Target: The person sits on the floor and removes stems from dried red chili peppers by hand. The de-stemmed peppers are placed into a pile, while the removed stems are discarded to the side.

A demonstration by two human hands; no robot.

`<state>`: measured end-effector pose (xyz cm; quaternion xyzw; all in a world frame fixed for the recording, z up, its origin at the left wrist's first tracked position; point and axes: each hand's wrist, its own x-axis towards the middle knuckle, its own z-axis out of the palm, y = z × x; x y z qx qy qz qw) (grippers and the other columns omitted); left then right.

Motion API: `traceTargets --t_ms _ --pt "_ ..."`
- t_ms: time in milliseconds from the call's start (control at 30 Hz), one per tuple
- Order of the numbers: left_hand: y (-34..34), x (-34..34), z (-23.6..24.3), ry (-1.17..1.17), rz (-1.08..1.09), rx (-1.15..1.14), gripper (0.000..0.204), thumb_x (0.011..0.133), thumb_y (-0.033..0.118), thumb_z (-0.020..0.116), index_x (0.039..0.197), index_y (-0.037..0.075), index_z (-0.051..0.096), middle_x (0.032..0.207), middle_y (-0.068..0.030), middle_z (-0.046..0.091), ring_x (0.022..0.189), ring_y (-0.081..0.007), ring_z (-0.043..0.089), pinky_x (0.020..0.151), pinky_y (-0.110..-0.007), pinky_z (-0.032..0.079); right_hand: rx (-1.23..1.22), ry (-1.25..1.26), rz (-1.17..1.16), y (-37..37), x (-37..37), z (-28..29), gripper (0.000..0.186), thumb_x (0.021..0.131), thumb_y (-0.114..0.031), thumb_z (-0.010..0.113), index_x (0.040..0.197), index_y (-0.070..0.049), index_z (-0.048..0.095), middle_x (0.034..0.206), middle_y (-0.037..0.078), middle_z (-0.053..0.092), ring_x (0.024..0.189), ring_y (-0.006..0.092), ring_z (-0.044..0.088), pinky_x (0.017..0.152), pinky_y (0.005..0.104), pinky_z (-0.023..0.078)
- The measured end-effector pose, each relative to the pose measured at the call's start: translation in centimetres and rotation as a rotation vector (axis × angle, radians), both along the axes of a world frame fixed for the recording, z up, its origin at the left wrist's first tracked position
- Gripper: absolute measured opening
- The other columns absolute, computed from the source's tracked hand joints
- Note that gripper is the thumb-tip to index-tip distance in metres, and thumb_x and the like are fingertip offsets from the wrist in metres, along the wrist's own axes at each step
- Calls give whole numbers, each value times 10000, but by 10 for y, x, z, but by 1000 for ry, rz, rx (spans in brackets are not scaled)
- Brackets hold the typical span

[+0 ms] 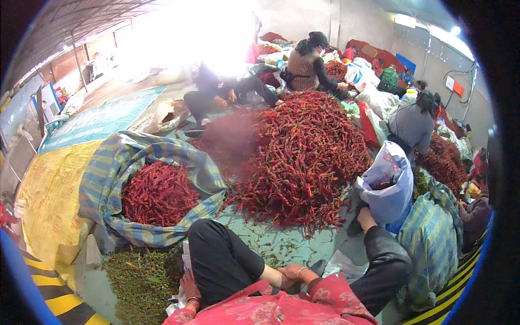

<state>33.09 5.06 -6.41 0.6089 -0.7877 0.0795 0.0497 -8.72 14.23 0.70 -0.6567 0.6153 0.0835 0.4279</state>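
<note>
At the lower centre my right hand [290, 272] is closed around my bare ankle [273, 276], between my dark trouser legs. My left hand [189, 286] is down beside my left knee, its fingers curled at some white material [177, 303]; what they grip is unclear. A loose heap of dried red chillies [300, 157] spreads in front of me. A blue checked sack [100, 189], rolled open, holds more chillies [157, 192] at the left. Green stems [135, 281] lie by my left hand. An upright white-and-blue bag [387, 173] stands by my right foot.
Several co-workers sit beyond and right of the heap, one in a brown vest [302, 70], another in grey [406, 124]. A checked sack [428, 244] stands at my right. Yellow [49, 200] and teal tarpaulins [92, 122] cover the left floor; striped tape [57, 287] edges the lower left.
</note>
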Motion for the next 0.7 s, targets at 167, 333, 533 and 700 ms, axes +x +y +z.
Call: traceTargets --t_ms 167,333,533,700 --pt "5 6 -24 234 32 122 462 868 252 415 1270 26 420 1162 -88 502 1064 -235 463 941 -371 342 129 73 -81 2 10 19 459 895 -447 309 1241 -191 471 1127 224 562 1019 380 552 855 449 414" --pt "11 25 -27 445 67 214 463 875 282 409 1259 24 434 1154 -90 515 1044 -240 478 927 -372 357 89 16 -167 -4 34 6 634 912 -494 220 1017 -1 605 1055 234 592 1023 412 530 891 433 395" --pt "11 38 -40 598 135 284 468 885 317 402 1246 23 450 1143 -93 531 1020 -245 496 909 -374 374 150 0 -13 -13 48 0 577 931 -409 216 941 18 603 987 231 611 904 424 562 815 469 422" --pt "8 33 -50 770 185 341 477 892 347 396 1234 22 464 1135 -96 544 1000 -250 511 895 -375 388 -32 -2 233 0 32 -31 466 928 -347 253 1011 -5 558 961 230 613 890 421 569 778 480 436"
